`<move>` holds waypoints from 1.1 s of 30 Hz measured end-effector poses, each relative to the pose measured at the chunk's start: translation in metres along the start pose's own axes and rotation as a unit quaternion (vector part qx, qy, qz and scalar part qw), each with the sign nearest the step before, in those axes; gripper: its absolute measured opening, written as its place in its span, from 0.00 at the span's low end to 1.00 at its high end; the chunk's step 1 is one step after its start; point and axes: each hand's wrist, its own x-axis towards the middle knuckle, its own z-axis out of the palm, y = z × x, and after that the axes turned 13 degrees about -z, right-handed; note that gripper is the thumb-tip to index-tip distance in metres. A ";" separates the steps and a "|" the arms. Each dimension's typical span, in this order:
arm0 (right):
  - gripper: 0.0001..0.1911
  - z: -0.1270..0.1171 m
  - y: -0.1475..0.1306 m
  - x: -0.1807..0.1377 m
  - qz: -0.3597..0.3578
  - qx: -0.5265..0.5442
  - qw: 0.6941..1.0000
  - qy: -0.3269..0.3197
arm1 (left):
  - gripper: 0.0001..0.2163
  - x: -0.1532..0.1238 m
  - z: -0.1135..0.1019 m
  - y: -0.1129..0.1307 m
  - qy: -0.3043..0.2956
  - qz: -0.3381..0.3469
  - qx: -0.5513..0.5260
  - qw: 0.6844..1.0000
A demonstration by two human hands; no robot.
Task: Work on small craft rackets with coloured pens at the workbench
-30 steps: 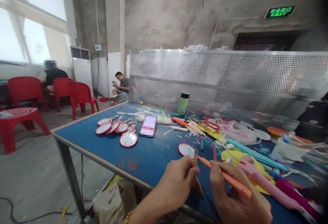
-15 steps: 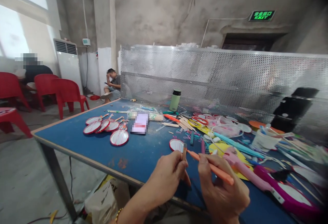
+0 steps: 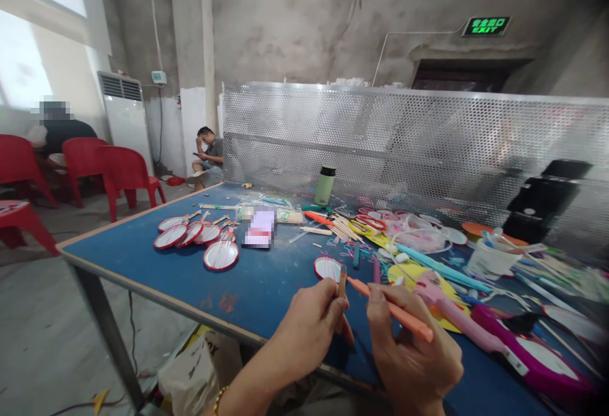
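Observation:
My left hand (image 3: 309, 321) is closed on a small flat wooden stick (image 3: 342, 280), held upright between thumb and fingers, with a greyish tip on top. In my right hand (image 3: 412, 346) is an orange marker (image 3: 404, 318), gripped like a pen, its point close to the stick's side. I cannot tell whether the point touches it. Just behind the stick lies a round white disc with a red rim (image 3: 326, 268), partly covered by the stick and fingers. More red-rimmed discs with sticks (image 3: 221, 255) are grouped at the left on the blue table (image 3: 157, 270).
A phone (image 3: 259, 227) and green bottle (image 3: 325, 186) stand beyond my hands. At the right are loose wooden sticks (image 3: 345, 226), a white cup of tools (image 3: 492, 259), a pink-and-purple toy (image 3: 476, 327) and a black stand (image 3: 540, 200). A perforated metal screen (image 3: 380, 143) closes the back. Two people sit farther off.

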 end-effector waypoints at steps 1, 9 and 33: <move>0.09 0.000 0.000 0.000 0.001 0.001 1.000 -0.005 | 0.10 0.000 0.000 0.000 -0.002 0.000 -0.001 1.000; 0.11 0.000 -0.003 0.001 0.021 -0.004 1.000 -0.004 | 0.10 0.000 0.000 0.001 0.001 0.002 -0.003 1.000; 0.11 0.000 -0.002 0.001 0.019 0.002 1.000 -0.003 | 0.10 0.000 0.000 -0.001 0.008 0.003 0.014 1.000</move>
